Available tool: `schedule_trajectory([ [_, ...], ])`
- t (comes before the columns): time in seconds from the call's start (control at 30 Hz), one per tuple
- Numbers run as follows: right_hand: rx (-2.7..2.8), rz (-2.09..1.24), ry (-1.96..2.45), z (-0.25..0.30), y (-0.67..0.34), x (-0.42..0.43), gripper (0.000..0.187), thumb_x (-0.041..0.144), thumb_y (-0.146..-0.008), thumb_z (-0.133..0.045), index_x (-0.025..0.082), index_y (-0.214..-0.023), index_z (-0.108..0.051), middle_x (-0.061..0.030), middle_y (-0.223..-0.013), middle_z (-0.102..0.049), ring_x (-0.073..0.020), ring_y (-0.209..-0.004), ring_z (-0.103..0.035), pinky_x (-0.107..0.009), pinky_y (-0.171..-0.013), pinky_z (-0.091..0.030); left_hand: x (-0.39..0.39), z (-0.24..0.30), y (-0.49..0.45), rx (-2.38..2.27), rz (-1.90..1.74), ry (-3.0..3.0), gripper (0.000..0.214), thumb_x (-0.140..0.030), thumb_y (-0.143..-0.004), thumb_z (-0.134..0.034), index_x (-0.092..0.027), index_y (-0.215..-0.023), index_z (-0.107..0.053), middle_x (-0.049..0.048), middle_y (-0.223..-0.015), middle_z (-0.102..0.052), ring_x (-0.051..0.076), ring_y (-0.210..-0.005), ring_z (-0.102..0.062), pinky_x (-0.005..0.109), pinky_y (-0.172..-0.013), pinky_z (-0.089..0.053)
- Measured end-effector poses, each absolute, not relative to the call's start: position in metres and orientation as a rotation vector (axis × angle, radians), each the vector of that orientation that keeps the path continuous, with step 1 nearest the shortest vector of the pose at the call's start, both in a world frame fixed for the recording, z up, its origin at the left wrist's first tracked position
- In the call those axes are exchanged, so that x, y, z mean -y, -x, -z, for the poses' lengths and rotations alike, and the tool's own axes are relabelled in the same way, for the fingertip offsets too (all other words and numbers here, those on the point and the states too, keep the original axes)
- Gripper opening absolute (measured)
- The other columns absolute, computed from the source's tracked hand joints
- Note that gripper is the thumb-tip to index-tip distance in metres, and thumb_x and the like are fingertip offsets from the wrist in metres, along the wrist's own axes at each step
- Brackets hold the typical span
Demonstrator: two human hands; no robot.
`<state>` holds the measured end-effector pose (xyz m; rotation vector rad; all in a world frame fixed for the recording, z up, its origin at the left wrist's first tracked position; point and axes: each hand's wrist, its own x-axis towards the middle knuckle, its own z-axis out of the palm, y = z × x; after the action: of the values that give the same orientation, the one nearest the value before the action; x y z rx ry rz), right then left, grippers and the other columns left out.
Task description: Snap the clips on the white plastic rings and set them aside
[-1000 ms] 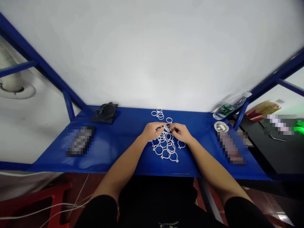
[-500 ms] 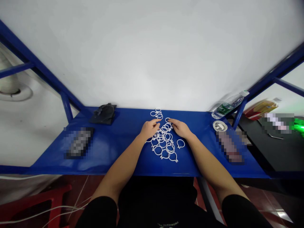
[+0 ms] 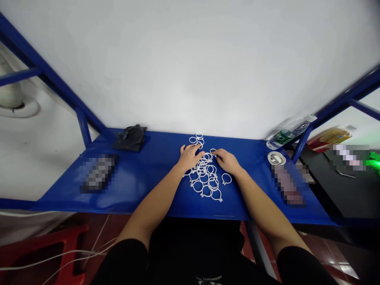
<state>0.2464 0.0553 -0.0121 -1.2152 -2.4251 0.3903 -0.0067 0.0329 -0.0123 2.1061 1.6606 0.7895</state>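
White plastic rings [image 3: 206, 176] lie in a loose pile at mid desk [image 3: 142, 178], with a smaller cluster of rings [image 3: 198, 139] just behind near the wall. Left hand [image 3: 190, 155] rests flat, fingers spread, on the pile's far left edge, reaching toward the small cluster. Right hand [image 3: 227, 160] rests palm down beside it, fingertips on rings at the pile's top; neither hand visibly grips anything. One single ring [image 3: 226, 179] sits just right of the pile. Black cloth [image 3: 130, 137] lies far left at back; water bottle [image 3: 289, 131] and tape roll [image 3: 276, 158] sit far right.
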Motion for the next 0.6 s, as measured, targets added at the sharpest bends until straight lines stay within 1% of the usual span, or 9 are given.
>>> schedule_trajectory([
  [0.07,2.432,-0.387,1.233,0.011,-0.247,-0.055,0.036,0.011,-0.097,-0.057,0.025,-0.125,-0.073,-0.0077,-0.123,-0.074,-0.0233,-0.112,-0.070,-0.036,-0.098,-0.056,-0.033,0.013,0.007,-1.722,-0.856,-2.061,0.034,-0.043,-0.105,-0.056,-0.032,-0.135,-0.069,0.0041,-0.129,-0.076,0.028,-0.135,-0.059,0.057,-0.127,-0.021],
  [0.17,2.422,-0.402,1.232,0.010,-0.247,-0.054,0.026,0.022,-0.102,-0.056,0.024,-0.122,-0.073,-0.0083,-0.114,-0.074,-0.0229,-0.104,-0.070,-0.035,-0.093,-0.056,-0.035,0.015,0.010,-1.797,-0.930,-2.023,0.031,-0.037,-0.098,-0.068,-0.029,-0.127,-0.073,0.0036,-0.108,-0.081,0.027,-0.120,-0.066,0.054,-0.123,-0.028],
  [0.23,2.391,-0.419,1.219,0.010,-0.247,-0.054,0.025,0.027,-0.105,-0.053,0.023,-0.119,-0.073,-0.0086,-0.110,-0.074,-0.0237,-0.102,-0.070,-0.036,-0.091,-0.055,-0.037,0.018,0.013,-1.819,-0.946,-2.023,0.031,-0.030,-0.093,-0.074,-0.028,-0.124,-0.075,0.0037,-0.099,-0.081,0.028,-0.112,-0.068,0.052,-0.118,-0.034],
  [0.3,2.342,-0.450,1.217,0.010,-0.247,-0.055,0.025,0.031,-0.106,-0.051,0.024,-0.116,-0.073,-0.0081,-0.109,-0.075,-0.0244,-0.100,-0.071,-0.037,-0.090,-0.055,-0.039,0.020,0.016,-1.795,-0.941,-2.043,0.025,-0.024,-0.092,-0.073,-0.027,-0.116,-0.079,0.0045,-0.095,-0.079,0.028,-0.107,-0.069,0.049,-0.110,-0.042],
  [0.37,2.292,-0.496,1.233,0.011,-0.248,-0.055,0.026,0.034,-0.106,-0.050,0.025,-0.117,-0.072,-0.0066,-0.105,-0.077,-0.0243,-0.095,-0.072,-0.036,-0.086,-0.055,-0.040,0.021,0.019,-1.727,-0.973,-2.042,0.020,-0.020,-0.094,-0.069,-0.025,-0.108,-0.081,0.0054,-0.097,-0.078,0.026,-0.101,-0.069,0.044,-0.102,-0.049],
  [0.43,2.259,-0.530,1.251,0.011,-0.248,-0.056,0.026,0.036,-0.106,-0.051,0.026,-0.118,-0.071,-0.0053,-0.100,-0.078,-0.0240,-0.089,-0.072,-0.036,-0.081,-0.055,-0.041,0.021,0.022,-1.658,-1.065,-2.012,0.021,-0.019,-0.096,-0.065,-0.025,-0.107,-0.082,0.0063,-0.106,-0.076,0.023,-0.097,-0.070,0.039,-0.097,-0.052],
  [0.47,2.253,-0.536,1.255,0.011,-0.249,-0.056,0.026,0.036,-0.105,-0.051,0.025,-0.118,-0.071,-0.0051,-0.099,-0.079,-0.0239,-0.087,-0.072,-0.035,-0.080,-0.055,-0.041,0.020,0.024,-1.648,-1.117,-1.998,0.023,-0.018,-0.097,-0.063,-0.024,-0.108,-0.081,0.0069,-0.111,-0.075,0.022,-0.098,-0.070,0.038,-0.097,-0.053],
  [0.53,2.256,-0.531,1.253,0.011,-0.248,-0.055,0.027,0.036,-0.104,-0.052,0.025,-0.117,-0.072,-0.0056,-0.100,-0.079,-0.0239,-0.088,-0.073,-0.035,-0.080,-0.055,-0.042,0.019,0.027,-1.692,-1.173,-1.993,0.025,-0.017,-0.097,-0.062,-0.025,-0.112,-0.081,0.0082,-0.118,-0.073,0.024,-0.106,-0.067,0.040,-0.102,-0.051],
  [0.6,2.268,-0.528,1.251,0.010,-0.248,-0.055,0.027,0.036,-0.104,-0.052,0.024,-0.116,-0.073,-0.0064,-0.104,-0.079,-0.0242,-0.090,-0.073,-0.036,-0.082,-0.055,-0.042,0.019,0.029,-1.780,-1.125,-2.008,0.026,-0.018,-0.094,-0.066,-0.027,-0.113,-0.081,0.0090,-0.122,-0.073,0.029,-0.116,-0.063,0.046,-0.106,-0.048],
])
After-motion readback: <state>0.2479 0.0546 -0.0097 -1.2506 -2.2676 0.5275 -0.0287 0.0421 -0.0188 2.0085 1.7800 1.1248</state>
